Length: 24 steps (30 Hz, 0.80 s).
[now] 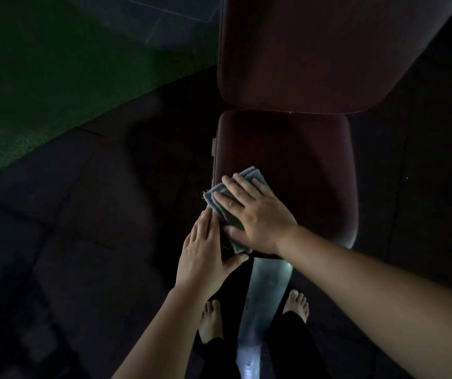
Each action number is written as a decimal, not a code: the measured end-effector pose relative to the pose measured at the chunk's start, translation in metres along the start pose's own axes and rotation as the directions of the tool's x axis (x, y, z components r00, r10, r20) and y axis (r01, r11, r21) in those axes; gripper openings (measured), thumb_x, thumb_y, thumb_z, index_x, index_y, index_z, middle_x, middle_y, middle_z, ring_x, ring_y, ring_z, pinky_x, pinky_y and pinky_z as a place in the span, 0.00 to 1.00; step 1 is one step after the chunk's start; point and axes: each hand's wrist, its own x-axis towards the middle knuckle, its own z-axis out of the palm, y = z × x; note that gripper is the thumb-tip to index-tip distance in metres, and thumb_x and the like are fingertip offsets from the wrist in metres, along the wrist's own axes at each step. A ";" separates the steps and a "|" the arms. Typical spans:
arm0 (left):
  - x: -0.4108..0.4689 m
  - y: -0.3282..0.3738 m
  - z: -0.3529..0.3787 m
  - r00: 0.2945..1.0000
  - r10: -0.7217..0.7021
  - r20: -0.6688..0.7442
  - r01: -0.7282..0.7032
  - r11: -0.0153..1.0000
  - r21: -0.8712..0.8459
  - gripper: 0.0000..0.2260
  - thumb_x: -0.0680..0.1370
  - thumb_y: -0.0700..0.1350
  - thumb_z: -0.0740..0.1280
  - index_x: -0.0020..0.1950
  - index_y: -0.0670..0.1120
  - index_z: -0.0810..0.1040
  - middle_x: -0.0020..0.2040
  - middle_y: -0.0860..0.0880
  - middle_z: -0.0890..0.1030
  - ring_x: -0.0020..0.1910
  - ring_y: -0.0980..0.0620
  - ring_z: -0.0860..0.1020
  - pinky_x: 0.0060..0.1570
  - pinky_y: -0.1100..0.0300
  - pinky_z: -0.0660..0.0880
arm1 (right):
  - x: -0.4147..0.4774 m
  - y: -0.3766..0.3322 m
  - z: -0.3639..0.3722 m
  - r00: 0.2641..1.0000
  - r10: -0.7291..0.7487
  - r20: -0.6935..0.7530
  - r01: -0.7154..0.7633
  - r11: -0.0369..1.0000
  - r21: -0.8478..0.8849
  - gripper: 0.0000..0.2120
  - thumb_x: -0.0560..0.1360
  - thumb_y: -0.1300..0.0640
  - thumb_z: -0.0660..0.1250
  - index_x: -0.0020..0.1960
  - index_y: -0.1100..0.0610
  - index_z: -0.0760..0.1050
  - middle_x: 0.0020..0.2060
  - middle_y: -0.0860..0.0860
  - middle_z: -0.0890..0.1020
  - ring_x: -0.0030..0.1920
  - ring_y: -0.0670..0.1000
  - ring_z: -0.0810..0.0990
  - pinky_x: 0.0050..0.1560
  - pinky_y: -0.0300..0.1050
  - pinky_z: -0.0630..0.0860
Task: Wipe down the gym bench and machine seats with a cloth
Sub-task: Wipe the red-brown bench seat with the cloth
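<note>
Grey-green under the right fingers [230,199]: folded cloth [250,173], pressed flat by right hand [257,217], digits straight and slightly spread, curled round nothing. Far corner and left edge of cloth poking out past the fingertips; rest hidden beneath palm. Left hand [205,258] just beside, left of cloth, fingers straight and together, tips touching cloth's left edge, thumb at its near corner. Cloth position: near-left corner of maroon seat pad [295,160], overhanging the left rim a little. Judged stage: wiping pass on seat under way, cloth at near-left corner only; right and far portions of seat probably left to do. Backrest pad [315,50] beyond, far side, touched by neither hand; wiped or not, cannot tell, lighting too dim. Other machine seats out of view, presumably outstanding.
</note>
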 end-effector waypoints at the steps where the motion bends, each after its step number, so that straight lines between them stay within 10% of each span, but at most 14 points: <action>1: 0.000 0.001 0.001 1.000 -0.006 0.005 0.006 1.000 0.000 0.53 0.73 0.73 0.65 0.85 0.49 0.41 0.85 0.53 0.42 0.84 0.55 0.43 0.82 0.54 0.51 | 0.009 0.008 -0.004 1.000 0.017 -0.002 -0.017 1.000 0.004 0.36 0.81 0.33 0.51 0.85 0.47 0.48 0.84 0.53 0.46 0.83 0.54 0.41 0.82 0.57 0.43; 5: -0.001 0.001 0.003 1.000 -0.017 0.000 0.017 1.000 0.000 0.53 0.74 0.73 0.65 0.85 0.49 0.39 0.85 0.54 0.40 0.84 0.54 0.43 0.81 0.54 0.51 | 0.030 0.007 -0.011 0.979 0.198 -0.035 -0.198 0.980 0.026 0.38 0.81 0.33 0.51 0.85 0.48 0.45 0.84 0.53 0.43 0.83 0.54 0.39 0.82 0.58 0.44; 12: 0.000 -0.001 0.004 1.000 -0.006 -0.023 0.006 1.000 -0.022 0.53 0.73 0.72 0.68 0.85 0.50 0.42 0.85 0.52 0.45 0.84 0.55 0.45 0.81 0.54 0.53 | -0.016 0.000 0.004 0.999 0.044 -0.017 -0.043 0.997 0.056 0.43 0.78 0.29 0.55 0.85 0.50 0.49 0.84 0.52 0.44 0.83 0.52 0.39 0.82 0.56 0.43; 18: 0.001 0.006 -0.021 0.997 -0.021 0.076 0.018 0.999 0.029 0.50 0.76 0.66 0.69 0.85 0.49 0.42 0.86 0.52 0.45 0.84 0.55 0.42 0.82 0.55 0.51 | -0.004 -0.008 -0.009 0.980 0.153 -0.127 -0.109 0.949 0.296 0.25 0.83 0.53 0.61 0.79 0.53 0.67 0.80 0.51 0.65 0.82 0.51 0.57 0.82 0.55 0.56; 24: 0.014 0.037 -0.097 0.990 0.079 0.117 -0.098 0.982 0.164 0.43 0.78 0.65 0.68 0.85 0.52 0.50 0.85 0.53 0.56 0.84 0.52 0.48 0.82 0.49 0.52 | -0.012 -0.002 -0.098 0.907 0.404 0.122 -0.400 0.730 0.554 0.19 0.83 0.54 0.65 0.73 0.48 0.73 0.69 0.50 0.78 0.67 0.52 0.78 0.68 0.50 0.74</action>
